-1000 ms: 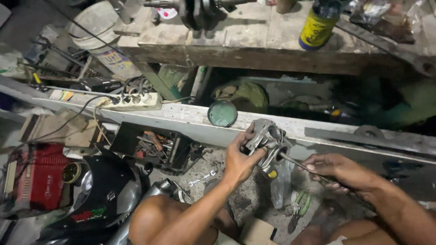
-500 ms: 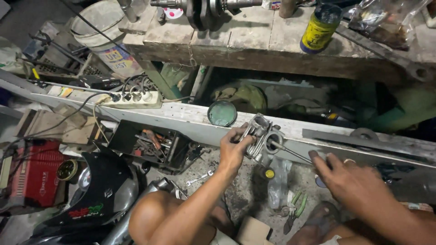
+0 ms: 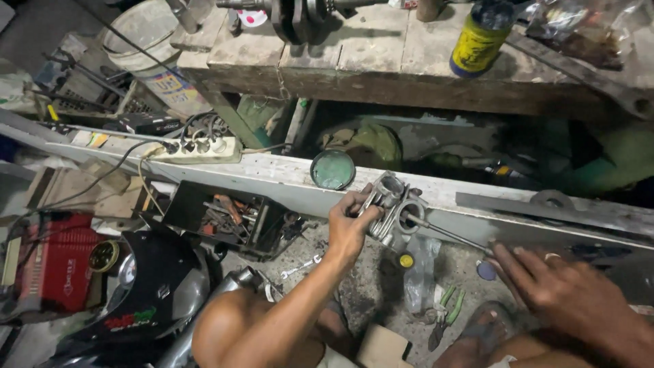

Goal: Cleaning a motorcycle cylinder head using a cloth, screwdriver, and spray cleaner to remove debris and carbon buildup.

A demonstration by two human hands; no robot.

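Left hand (image 3: pixel 351 228) is curled around a grey metal engine part (image 3: pixel 392 211), fingers wrapped over its near side and thumb against it, pressing it onto the edge of a long pale plank (image 3: pixel 272 178) that runs across the scene. Right hand (image 3: pixel 562 289) lies lower right, fingers spread flat and loosely open, with a ring on one finger; its fingertips (image 3: pixel 504 255) sit at the end of a thin metal rod (image 3: pixel 446 233), but whether they grip it or only touch it cannot be told. That rod runs up and left into a round opening in the part.

Seen from the head camera, a round green lid (image 3: pixel 332 169) rests on the plank just left of the part. Further left on the plank sits a white power strip (image 3: pixel 197 150) with several plugs in it. Below the plank stands an open black toolbox (image 3: pixel 221 217) holding mixed tools. On the gritty floor lie a small spanner (image 3: pixel 300 266), a yellow cap (image 3: pixel 406 260) just under the part, a clear plastic bag (image 3: pixel 419 276) and green-handled pliers (image 3: pixel 444 317). A black motorcycle body panel (image 3: pixel 153 286) fills the lower left, with a red box (image 3: pixel 58 262) beside it.

Behind the plank a worn wooden bench (image 3: pixel 381 58) carries a yellow-labelled bottle (image 3: pixel 480 37) and a dark crankshaft (image 3: pixel 293 10) at the top edge.
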